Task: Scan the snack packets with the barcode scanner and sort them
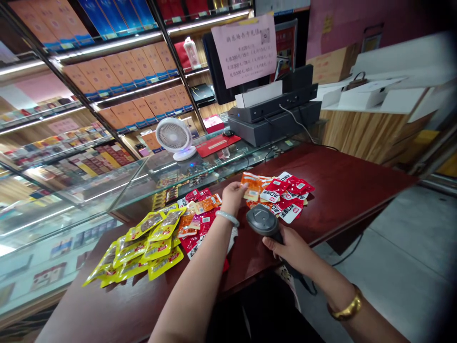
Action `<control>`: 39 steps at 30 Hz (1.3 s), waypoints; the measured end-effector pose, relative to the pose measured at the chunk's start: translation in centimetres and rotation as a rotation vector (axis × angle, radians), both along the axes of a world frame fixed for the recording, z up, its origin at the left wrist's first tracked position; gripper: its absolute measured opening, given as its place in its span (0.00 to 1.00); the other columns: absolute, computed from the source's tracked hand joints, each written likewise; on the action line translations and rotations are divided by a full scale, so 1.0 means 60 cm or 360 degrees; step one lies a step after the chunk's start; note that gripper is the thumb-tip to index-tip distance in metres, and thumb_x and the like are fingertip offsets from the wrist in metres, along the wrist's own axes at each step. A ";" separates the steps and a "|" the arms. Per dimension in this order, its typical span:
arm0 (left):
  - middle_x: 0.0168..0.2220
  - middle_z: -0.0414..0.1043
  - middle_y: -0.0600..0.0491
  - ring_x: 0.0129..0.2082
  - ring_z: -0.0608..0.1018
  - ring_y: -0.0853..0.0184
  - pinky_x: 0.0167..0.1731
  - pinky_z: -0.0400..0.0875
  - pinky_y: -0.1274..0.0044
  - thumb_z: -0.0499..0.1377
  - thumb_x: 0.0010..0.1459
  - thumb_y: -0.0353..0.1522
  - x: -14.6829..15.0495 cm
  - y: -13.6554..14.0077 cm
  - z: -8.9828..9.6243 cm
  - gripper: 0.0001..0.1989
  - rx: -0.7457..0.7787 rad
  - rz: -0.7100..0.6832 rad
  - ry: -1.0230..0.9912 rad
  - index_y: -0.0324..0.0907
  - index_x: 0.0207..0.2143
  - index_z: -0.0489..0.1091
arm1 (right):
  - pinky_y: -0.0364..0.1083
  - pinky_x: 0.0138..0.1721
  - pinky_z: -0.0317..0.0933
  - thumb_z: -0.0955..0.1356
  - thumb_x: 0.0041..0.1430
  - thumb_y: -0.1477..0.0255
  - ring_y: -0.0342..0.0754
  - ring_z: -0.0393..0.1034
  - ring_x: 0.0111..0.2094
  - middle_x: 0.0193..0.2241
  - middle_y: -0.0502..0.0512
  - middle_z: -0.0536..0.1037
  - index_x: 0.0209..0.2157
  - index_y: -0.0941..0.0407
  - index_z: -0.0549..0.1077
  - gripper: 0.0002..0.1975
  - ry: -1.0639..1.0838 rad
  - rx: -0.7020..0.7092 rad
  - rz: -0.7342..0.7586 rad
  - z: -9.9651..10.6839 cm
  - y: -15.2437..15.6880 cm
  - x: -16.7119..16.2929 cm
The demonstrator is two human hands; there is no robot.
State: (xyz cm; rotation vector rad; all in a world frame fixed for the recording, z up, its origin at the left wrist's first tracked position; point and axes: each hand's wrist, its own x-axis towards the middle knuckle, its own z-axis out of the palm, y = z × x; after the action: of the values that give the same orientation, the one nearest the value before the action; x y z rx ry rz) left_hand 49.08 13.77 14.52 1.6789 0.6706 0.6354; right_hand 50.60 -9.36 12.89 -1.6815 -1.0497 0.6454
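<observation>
My left hand (233, 196), with a pale bangle at the wrist, pinches the left edge of an orange snack packet (252, 185). My right hand (294, 248) is wrapped round the handle of a black barcode scanner (262, 218), its head pointing toward the packets. Just beyond the scanner lies a pile of red and white snack packets (290, 196), with some orange ones among them. Left of my left forearm is another group of red and orange packets (203, 219), partly hidden by the arm. Beside that, yellow snack packets (148, 247) lie heaped on the dark red tabletop (342, 178).
Behind the tabletop stands a glass display counter (139, 178) with a white fan (174, 137) and a red mat (218, 145) on it. A dark cash drawer (274, 125) and a monitor with a pink notice (245, 50) are at the back. Boxed goods (124, 71) fill the shelves.
</observation>
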 end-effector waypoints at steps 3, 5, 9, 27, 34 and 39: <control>0.36 0.79 0.47 0.35 0.79 0.65 0.39 0.72 0.74 0.65 0.51 0.48 0.041 -0.021 0.004 0.24 -0.0065 -0.0284 -0.0094 0.37 0.40 0.77 | 0.47 0.29 0.65 0.67 0.61 0.53 0.51 0.73 0.23 0.20 0.50 0.76 0.43 0.57 0.73 0.21 0.0001 -0.0036 -0.0019 -0.005 0.000 0.002; 0.40 0.80 0.46 0.40 0.79 0.62 0.44 0.71 0.73 0.65 0.51 0.47 0.042 -0.016 0.007 0.24 0.0152 -0.0321 0.0041 0.38 0.44 0.78 | 0.47 0.29 0.65 0.67 0.61 0.53 0.52 0.74 0.24 0.21 0.51 0.76 0.42 0.58 0.72 0.22 -0.0001 -0.0060 -0.0023 -0.006 -0.002 0.003; 0.49 0.78 0.46 0.50 0.77 0.56 0.51 0.67 0.68 0.59 0.59 0.41 -0.030 0.043 0.021 0.18 0.1042 -0.0068 0.0807 0.45 0.48 0.77 | 0.48 0.30 0.66 0.67 0.60 0.53 0.53 0.74 0.24 0.24 0.54 0.78 0.44 0.59 0.72 0.23 -0.0012 -0.0068 -0.0024 -0.008 -0.010 0.004; 0.33 0.80 0.48 0.38 0.79 0.56 0.40 0.67 0.70 0.62 0.53 0.43 -0.198 0.155 0.073 0.12 0.1341 0.0363 0.1529 0.46 0.33 0.79 | 0.47 0.30 0.65 0.69 0.60 0.59 0.52 0.74 0.25 0.21 0.52 0.78 0.43 0.58 0.76 0.17 -0.0043 0.0017 0.0034 0.011 -0.001 -0.024; 0.23 0.74 0.54 0.23 0.72 0.70 0.26 0.64 0.78 0.63 0.46 0.50 -0.154 0.102 0.052 0.22 0.0542 0.0194 0.0476 0.39 0.28 0.74 | 0.48 0.35 0.66 0.70 0.59 0.59 0.54 0.76 0.33 0.31 0.56 0.81 0.45 0.57 0.75 0.18 -0.0101 0.0095 0.0052 0.032 0.017 -0.029; 0.21 0.72 0.54 0.21 0.70 0.71 0.23 0.62 0.79 0.65 0.44 0.51 -0.120 0.058 0.048 0.23 0.0410 0.0100 0.0290 0.38 0.26 0.74 | 0.47 0.35 0.66 0.69 0.61 0.59 0.54 0.77 0.33 0.27 0.54 0.81 0.45 0.57 0.75 0.17 -0.0114 0.0094 0.0040 0.028 0.015 -0.017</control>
State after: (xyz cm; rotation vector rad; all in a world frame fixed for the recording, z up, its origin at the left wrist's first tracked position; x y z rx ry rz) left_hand 41.90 17.24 17.43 1.9785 0.7999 0.6390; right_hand 49.58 -8.47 14.54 -1.6531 -1.1314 0.5686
